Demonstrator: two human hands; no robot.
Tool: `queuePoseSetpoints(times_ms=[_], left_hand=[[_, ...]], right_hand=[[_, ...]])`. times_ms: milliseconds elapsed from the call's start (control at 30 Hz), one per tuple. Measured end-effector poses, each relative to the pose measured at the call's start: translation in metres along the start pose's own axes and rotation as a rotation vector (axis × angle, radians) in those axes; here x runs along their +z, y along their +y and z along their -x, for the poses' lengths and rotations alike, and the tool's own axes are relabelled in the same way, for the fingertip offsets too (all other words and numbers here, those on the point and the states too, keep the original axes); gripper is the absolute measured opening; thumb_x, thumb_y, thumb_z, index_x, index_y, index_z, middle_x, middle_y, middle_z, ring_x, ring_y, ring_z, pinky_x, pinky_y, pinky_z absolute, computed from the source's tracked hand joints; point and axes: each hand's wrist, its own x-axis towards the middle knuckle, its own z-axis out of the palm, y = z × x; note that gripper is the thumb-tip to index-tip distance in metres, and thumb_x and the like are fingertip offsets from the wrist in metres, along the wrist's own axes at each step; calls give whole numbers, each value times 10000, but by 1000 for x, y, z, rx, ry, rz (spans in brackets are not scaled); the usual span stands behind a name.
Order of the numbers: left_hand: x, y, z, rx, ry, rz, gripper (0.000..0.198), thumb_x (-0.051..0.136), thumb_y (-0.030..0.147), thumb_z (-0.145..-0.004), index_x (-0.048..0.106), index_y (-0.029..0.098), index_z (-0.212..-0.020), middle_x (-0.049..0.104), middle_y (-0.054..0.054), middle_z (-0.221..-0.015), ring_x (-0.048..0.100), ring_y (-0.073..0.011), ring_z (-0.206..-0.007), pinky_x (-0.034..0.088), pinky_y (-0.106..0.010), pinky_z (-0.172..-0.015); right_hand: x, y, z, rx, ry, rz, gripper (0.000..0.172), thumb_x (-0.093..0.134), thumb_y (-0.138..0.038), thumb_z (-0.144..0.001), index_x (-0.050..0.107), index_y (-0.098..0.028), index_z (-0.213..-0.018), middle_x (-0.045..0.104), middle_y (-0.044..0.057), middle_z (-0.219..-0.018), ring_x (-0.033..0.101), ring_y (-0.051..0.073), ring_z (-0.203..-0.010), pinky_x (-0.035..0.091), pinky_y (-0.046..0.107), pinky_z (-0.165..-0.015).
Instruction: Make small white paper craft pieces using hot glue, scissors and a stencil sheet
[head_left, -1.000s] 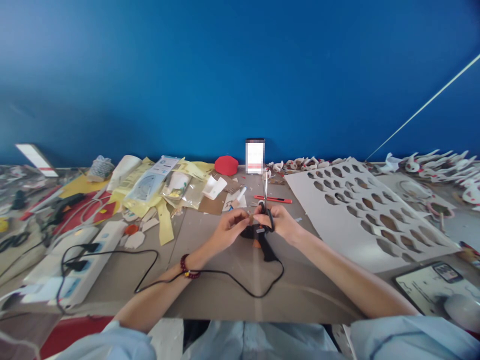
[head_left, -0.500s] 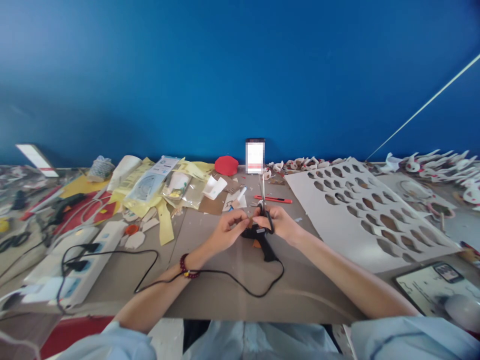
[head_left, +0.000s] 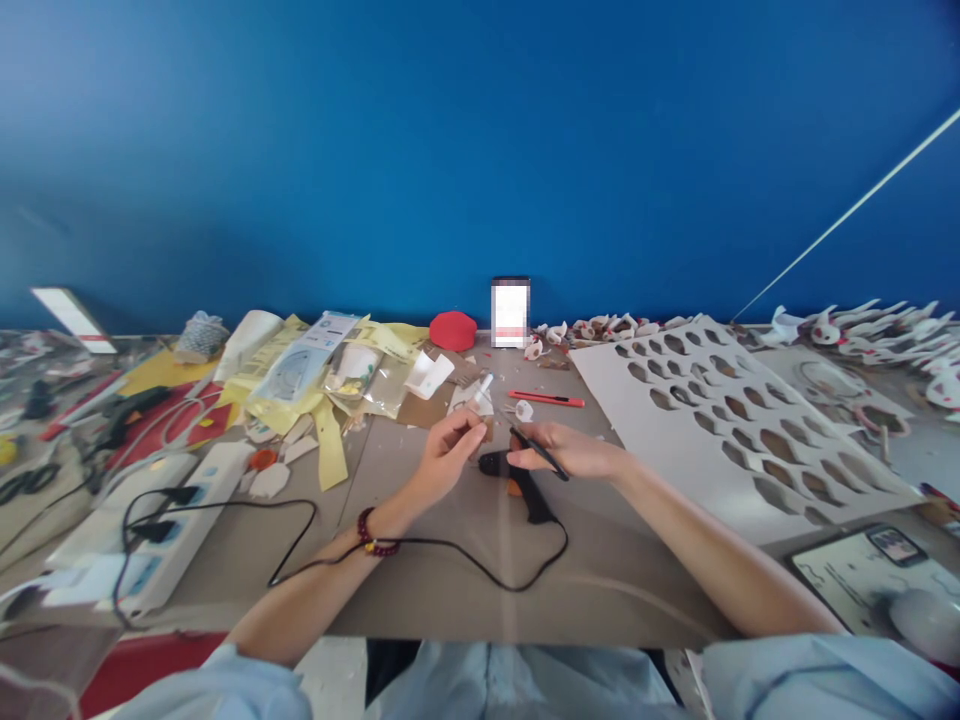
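Table (head_left: 442, 605) | scissors (head_left: 548, 457): long axis diagonal, pointing far-left | right grip (head_left: 574, 447) pinching them | left grip (head_left: 450, 448): can't tell

Right fingers (head_left: 526, 458) hold black scissors (head_left: 553, 462); glue gun (head_left: 532, 495) on table (head_left: 637, 570).

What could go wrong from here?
1. The cord crosses the left forearm; moving that arm could tug the glue gun.
2. The scissors in the right hand sit close to the left hand; a slip might nick it.
3. The glue gun lies near both hands; if hot, it could burn them.
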Motion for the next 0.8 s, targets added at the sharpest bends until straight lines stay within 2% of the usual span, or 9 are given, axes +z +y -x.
queuePoseSetpoints(times_ms=[100,400,800], left_hand=[[2,4,1,7,-14,-52,317,533,403,-858,502,164,-652,444,25,-578,394,-97,-540,307,-251,-535],[0,4,0,47,-37,-110,311,527,378,-862,524,159,-641,452,20,-576,403,-99,-544,315,-250,-543],[-3,2,0,0,-74,-111,319,542,396,-843,509,161,-629,473,14,-581,395,-93,-534,327,-234,-521]], right_hand=[[1,0,1,41,-22,82,305,626,-493,-744,560,-195,-730,516,-24,-658,439,128,-618,306,247,-564],[-1,-1,3,76,-62,86,322,636,-508,-721,653,-186,-737,612,-4,-677,456,127,-591,274,244,-519],[-4,-1,4,103,-20,166,364,652,-553,-668,619,-192,-644,495,-32,-552,392,107,-522,220,249,-480]])
